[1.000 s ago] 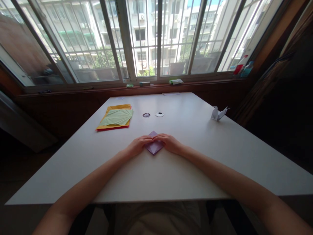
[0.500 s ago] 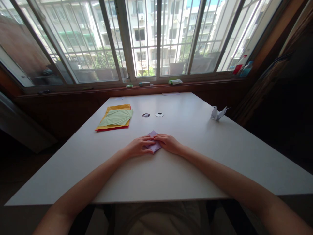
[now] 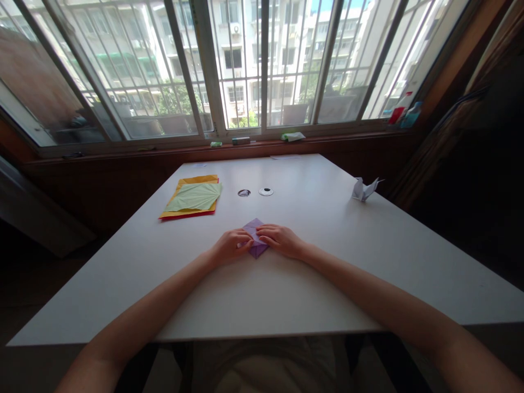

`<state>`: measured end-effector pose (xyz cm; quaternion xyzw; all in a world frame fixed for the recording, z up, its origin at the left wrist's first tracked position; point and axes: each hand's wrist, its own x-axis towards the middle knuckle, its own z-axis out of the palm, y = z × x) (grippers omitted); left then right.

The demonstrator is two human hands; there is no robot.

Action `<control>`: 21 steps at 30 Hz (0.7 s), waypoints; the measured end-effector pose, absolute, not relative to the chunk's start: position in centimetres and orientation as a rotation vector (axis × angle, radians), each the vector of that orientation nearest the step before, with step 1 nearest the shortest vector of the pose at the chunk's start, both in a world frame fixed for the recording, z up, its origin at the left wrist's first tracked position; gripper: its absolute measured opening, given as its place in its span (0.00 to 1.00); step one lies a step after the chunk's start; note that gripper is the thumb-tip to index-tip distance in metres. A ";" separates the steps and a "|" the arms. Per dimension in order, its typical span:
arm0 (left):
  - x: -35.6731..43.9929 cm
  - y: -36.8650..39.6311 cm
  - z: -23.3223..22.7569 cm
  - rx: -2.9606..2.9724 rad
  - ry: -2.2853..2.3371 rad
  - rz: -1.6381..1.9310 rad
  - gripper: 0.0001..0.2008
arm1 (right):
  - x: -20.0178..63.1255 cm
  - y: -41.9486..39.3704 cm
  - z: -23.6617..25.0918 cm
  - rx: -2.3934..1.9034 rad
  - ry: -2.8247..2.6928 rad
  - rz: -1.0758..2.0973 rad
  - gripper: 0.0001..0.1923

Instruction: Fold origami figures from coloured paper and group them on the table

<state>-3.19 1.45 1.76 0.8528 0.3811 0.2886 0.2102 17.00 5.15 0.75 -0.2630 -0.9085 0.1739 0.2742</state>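
Both forearms stretch forward; left hand (image 3: pixel 230 246) and right hand (image 3: pixel 281 240) lie palm-down, fingertips seemingly almost meeting.

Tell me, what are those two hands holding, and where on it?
A folded purple paper lying on the white table. The left hand presses its left edge, the right hand its right edge, fingertips meeting over its middle.

No legible text, label, brand, number or sign appears anywhere in the scene. The bottles (image 3: pixel 403 111) at the far right of the windowsill are too small to read.
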 end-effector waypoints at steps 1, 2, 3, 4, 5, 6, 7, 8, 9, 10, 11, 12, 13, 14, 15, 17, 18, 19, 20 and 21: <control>-3.2 1.5 1.8 2.356 1.087 0.803 0.14 | 17.0 5.1 0.8 -0.700 -2.445 0.473 0.15; -3.2 1.5 1.7 2.341 1.121 0.808 0.15 | 17.0 5.0 0.8 -0.696 -2.443 0.476 0.15; -3.2 1.5 1.6 2.329 1.160 0.816 0.15 | 17.0 5.0 0.8 -0.698 -2.435 0.473 0.15; -3.2 1.6 1.6 2.318 1.201 0.828 0.15 | 17.0 4.9 0.8 -0.701 -2.425 0.463 0.16; -3.2 1.6 1.4 2.311 1.239 0.842 0.16 | 17.0 4.9 0.7 -0.704 -2.413 0.452 0.16; -3.3 1.7 1.3 2.308 1.270 0.854 0.15 | 17.0 4.9 0.6 -0.703 -2.405 0.444 0.15; -3.3 1.7 1.2 2.310 1.291 0.862 0.15 | 17.0 5.0 0.5 -0.699 -2.398 0.442 0.14; -3.3 1.8 1.1 2.318 1.300 0.869 0.14 | 17.0 5.0 0.5 -0.691 -2.393 0.448 0.12; -3.3 1.8 1.0 2.327 1.301 0.876 0.12 | 17.0 5.2 0.4 -0.684 -2.388 0.467 0.12; -3.3 1.8 1.0 2.330 1.300 0.883 0.11 | 17.0 5.3 0.3 -0.683 -2.375 0.498 0.12; -3.3 1.9 0.9 2.324 1.301 0.889 0.10 | 17.0 5.4 0.3 -0.693 -2.351 0.541 0.12; -3.3 1.9 0.9 2.308 1.299 0.896 0.11 | 17.0 5.6 0.3 -0.716 -2.319 0.594 0.12; -3.3 1.9 0.8 2.284 1.291 0.907 0.13 | 17.1 5.7 0.4 -0.749 -2.281 0.653 0.12; -3.3 2.0 0.8 2.256 1.277 0.924 0.15 | 17.1 5.9 0.4 -0.789 -2.246 0.714 0.12; -3.4 2.0 0.7 2.228 1.263 0.949 0.16 | 17.1 6.0 0.5 -0.830 -2.214 0.771 0.13; -3.4 2.1 0.6 2.198 1.245 1.003 0.18 | 17.2 6.2 0.5 -0.891 -2.162 0.862 0.17; -3.4 2.1 0.6 2.207 1.247 1.021 0.19 | 17.2 6.4 0.5 -0.910 -2.137 0.895 0.18; -3.4 2.2 0.6 2.240 1.251 1.039 0.19 | 17.2 6.4 0.5 -0.925 -2.113 0.919 0.20; -3.4 2.2 0.7 2.303 1.252 1.059 0.20 | 17.2 6.5 0.5 -0.937 -2.089 0.936 0.20; -3.4 2.2 0.8 2.392 1.246 1.080 0.21 | 17.2 6.6 0.4 -0.944 -2.070 0.944 0.21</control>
